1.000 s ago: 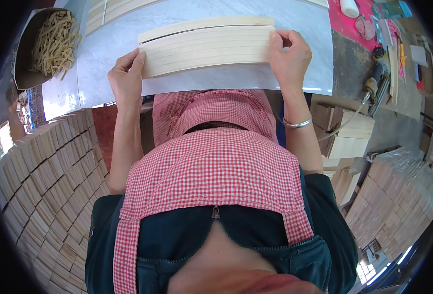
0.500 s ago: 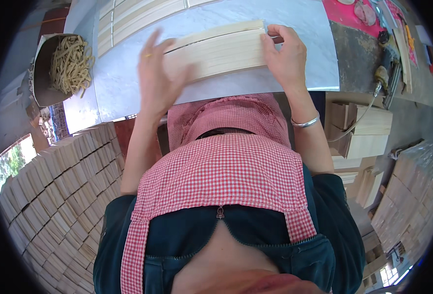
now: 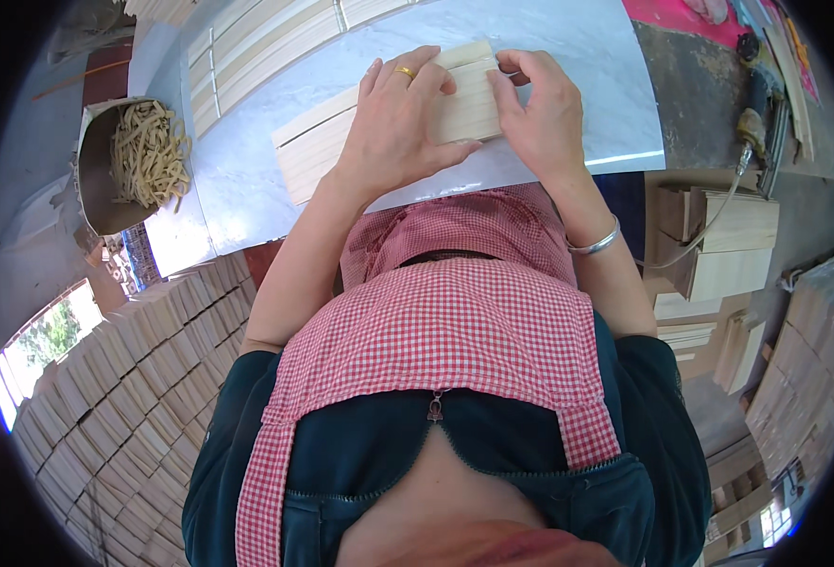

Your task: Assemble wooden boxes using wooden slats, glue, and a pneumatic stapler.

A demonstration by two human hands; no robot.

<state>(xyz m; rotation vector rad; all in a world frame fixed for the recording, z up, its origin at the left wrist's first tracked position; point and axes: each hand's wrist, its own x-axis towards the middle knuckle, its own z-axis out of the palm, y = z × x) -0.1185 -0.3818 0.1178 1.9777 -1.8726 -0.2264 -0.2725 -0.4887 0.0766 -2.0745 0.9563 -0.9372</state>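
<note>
Two pale wooden boards (image 3: 318,145), one narrow and one wide, lie side by side on the marbled table with a thin dark gap between them. Across their middle rests my left hand (image 3: 393,128), a gold ring on one finger. Its fingers are spread over the boards and its thumb is stretched along the near side. My right hand (image 3: 544,109) is at the boards' right end, thumb and forefinger closed against the end edge. The remaining fingers of that hand are curled and partly hidden. A silver bangle is on the right wrist.
Strapped bundles of wooden strips (image 3: 275,42) lie at the table's far side. A container of tan bands (image 3: 148,156) stands at the left edge. Beyond the right edge is a tool with a hose (image 3: 749,128). Stacked boards (image 3: 134,378) fill the lower left; more wood (image 3: 733,227) sits at right.
My left hand, blurred before at the boards' left end, has moved right onto their middle, uncovering the left end. My right hand stays at the right end. The view has shifted slightly.
</note>
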